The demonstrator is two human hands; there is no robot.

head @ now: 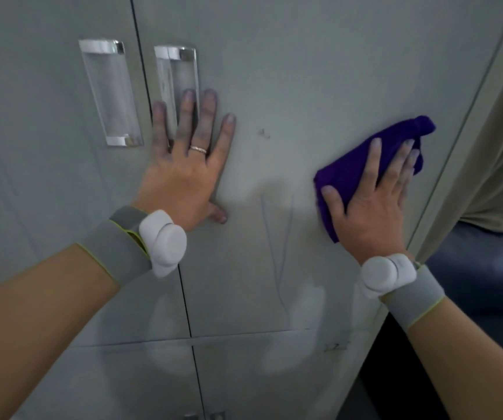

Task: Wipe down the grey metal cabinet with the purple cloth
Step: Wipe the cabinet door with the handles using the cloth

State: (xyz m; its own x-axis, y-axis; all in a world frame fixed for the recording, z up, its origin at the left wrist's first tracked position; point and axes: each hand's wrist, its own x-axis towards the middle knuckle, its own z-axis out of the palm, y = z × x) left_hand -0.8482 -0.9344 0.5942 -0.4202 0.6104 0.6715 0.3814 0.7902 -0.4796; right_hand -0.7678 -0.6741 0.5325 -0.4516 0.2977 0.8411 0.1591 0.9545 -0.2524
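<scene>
Two bare hands are flat against the grey metal cabinet (289, 71), and we judge the wiping to be in full swing on the upper right-hand door. Our right hand (371, 213) presses the bunched purple cloth (362, 165) against that door near its right edge; the fingers lie spread over the cloth instead of closing round it, so it is pinned under palm and fingers, not clutched. Our left hand (183, 174) is open and empty, fingers splayed, braced on the same door with the fingertips reaching over the clear plastic recessed handle (177, 86). A matching clear handle (109, 92) sits on the left-hand door, just across the vertical seam.

Between our hands we see a small dark scuff (263, 133), and lower down some thin, faint bluish lines (277, 247). More dark marks (335, 347) show near the horizontal seam above the lower doors. We would say these remain to be wiped, so the next move calls for carrying the cloth leftward and downward over them with firm, even pressure, then moving our bracing hand so the area beneath it and the handles can be reached.

Each wrist carries a grey band with a white rounded device (165, 244); neither shows any readable brand. No labels or writing are visible anywhere on the cabinet. Beige fabric (498, 147) hangs at the right.
</scene>
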